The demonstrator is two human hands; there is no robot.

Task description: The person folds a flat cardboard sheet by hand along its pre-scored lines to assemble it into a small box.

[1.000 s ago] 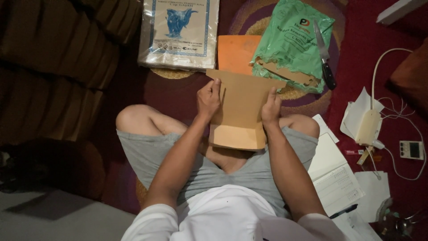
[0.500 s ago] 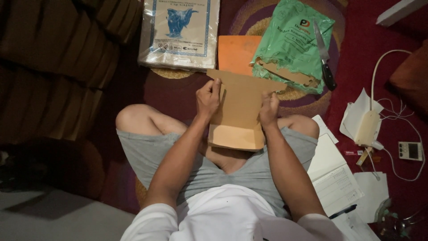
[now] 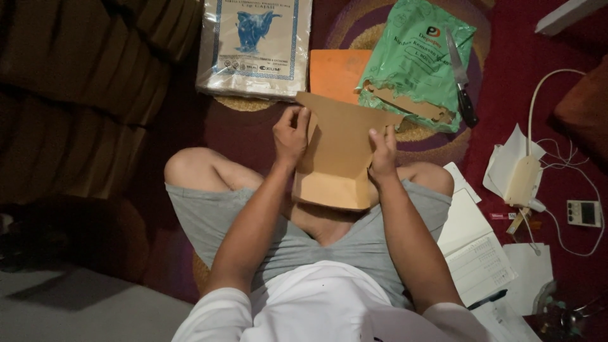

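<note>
I sit cross-legged on a dark red carpet and hold a brown cardboard piece (image 3: 339,155), partly folded, over my lap. My left hand (image 3: 290,134) grips its left edge near the top flap, fingers curled around the fold. My right hand (image 3: 382,152) pinches the right edge, thumb on the front face. The lower part of the cardboard rests against my legs.
On the floor ahead lie an orange sheet (image 3: 335,73), a green plastic bag (image 3: 421,57) with a cardboard strip (image 3: 411,106) on it, a knife (image 3: 461,79) and a clear plastic packet (image 3: 256,44). Papers (image 3: 475,247), a white cable and a small device (image 3: 584,213) sit at right. A sofa (image 3: 76,95) stands at left.
Both hands have shifted slightly on the cardboard's edges, pressing the fold; the piece stays in place over my lap.
</note>
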